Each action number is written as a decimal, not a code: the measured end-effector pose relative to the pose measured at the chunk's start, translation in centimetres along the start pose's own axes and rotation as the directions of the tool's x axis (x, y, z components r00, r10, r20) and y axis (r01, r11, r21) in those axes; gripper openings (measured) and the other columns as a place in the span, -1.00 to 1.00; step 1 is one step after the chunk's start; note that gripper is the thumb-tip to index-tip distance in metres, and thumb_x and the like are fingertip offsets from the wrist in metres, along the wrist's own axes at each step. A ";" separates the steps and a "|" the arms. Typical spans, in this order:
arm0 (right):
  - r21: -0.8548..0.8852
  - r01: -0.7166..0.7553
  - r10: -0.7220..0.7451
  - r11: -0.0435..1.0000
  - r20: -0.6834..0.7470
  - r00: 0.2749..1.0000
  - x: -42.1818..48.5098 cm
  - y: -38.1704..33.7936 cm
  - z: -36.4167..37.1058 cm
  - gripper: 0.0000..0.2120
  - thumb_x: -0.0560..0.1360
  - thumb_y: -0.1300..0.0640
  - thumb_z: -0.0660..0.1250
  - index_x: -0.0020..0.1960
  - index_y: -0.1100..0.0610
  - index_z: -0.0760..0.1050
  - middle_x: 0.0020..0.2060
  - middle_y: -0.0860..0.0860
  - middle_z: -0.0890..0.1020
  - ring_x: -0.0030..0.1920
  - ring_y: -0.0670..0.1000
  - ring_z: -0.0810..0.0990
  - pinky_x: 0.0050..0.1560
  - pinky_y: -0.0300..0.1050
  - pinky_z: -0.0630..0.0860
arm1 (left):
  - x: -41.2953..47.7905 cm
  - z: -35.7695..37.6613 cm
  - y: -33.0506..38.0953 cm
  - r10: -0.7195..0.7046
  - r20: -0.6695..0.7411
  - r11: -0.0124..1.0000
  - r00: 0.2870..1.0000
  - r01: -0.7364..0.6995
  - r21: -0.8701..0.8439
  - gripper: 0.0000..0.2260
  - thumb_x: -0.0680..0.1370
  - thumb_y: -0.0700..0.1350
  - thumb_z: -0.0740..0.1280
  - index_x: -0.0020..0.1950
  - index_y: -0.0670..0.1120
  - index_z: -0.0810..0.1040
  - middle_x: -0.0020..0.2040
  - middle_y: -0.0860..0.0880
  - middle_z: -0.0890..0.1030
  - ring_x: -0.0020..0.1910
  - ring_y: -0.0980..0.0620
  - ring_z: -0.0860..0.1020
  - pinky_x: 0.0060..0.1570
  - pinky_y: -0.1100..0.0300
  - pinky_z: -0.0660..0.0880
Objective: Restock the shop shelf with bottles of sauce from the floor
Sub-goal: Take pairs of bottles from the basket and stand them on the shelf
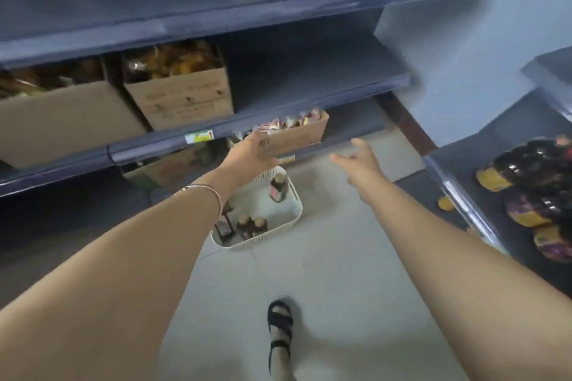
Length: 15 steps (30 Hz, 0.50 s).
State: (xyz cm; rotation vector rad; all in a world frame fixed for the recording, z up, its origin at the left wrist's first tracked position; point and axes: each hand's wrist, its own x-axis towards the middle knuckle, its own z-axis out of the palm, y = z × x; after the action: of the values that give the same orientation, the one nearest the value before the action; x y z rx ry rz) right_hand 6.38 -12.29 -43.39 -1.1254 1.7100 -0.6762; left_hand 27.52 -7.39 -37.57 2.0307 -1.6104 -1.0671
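Note:
A white perforated basket [294, 210] stands on the tiled floor below the shelves. Inside it are several dark sauce bottles: one upright [278, 187] at the far end, others [250, 226] grouped at the near end. My left hand [253, 153] reaches out above the basket's far rim, fingers relaxed and holding nothing. My right hand [359, 162] stretches forward to the right of the basket, fingers spread, empty. The middle blue shelf [309, 74] has a bare stretch to the right of a cardboard box [182, 96].
Cardboard boxes [62, 120] of packaged goods fill the left of the shelves. A lower box [297, 131] of snacks sits just beyond my left hand. A second shelf unit [495, 195] on the right holds dark packets [538, 195]. My sandalled foot [280, 328] is on the floor.

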 end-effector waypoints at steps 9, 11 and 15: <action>-0.185 -0.069 0.103 0.980 0.181 0.978 7.2 2.0 12.1 -0.36 0.45 0.12 0.42 0.45 0.09 0.23 0.32 0.14 0.44 0.30 0.14 0.45 0.33 0.06 0.40 | 6.6 0.4 -11.7 -0.231 0.093 0.972 0.969 0.234 -0.029 -0.51 0.53 -0.09 0.32 0.43 -0.09 0.27 0.28 -0.16 0.50 0.21 -0.13 0.50 0.00 0.21 0.38; -0.219 -0.079 0.128 0.972 0.218 0.967 8.5 2.9 14.3 -0.45 0.48 0.18 0.39 0.41 0.17 0.28 0.06 0.08 0.56 0.14 0.10 0.51 0.11 -0.09 0.49 | 7.6 1.3 -14.5 -0.275 0.098 0.961 0.956 0.278 -0.012 -0.58 0.52 -0.09 0.33 0.36 -0.10 0.37 0.20 -0.15 0.54 0.14 -0.12 0.52 -0.02 0.24 0.36; -0.290 -0.076 0.155 0.954 0.260 0.953 10.7 5.7 19.1 -0.55 0.46 0.18 0.40 0.31 0.18 0.38 -0.28 -0.10 0.42 -0.03 0.04 0.45 -0.01 -0.06 0.45 | 9.4 4.3 -19.5 -0.305 0.161 0.952 0.939 0.301 0.048 -0.62 0.53 -0.14 0.30 0.33 -0.18 0.42 0.21 -0.16 0.54 0.18 -0.13 0.50 -0.05 0.32 0.30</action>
State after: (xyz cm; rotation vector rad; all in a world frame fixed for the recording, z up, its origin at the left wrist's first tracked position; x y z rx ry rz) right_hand 20.29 -18.68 -60.02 -1.2352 1.6406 -0.1911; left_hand 38.46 -9.49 -56.66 2.3129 -1.4174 -1.3643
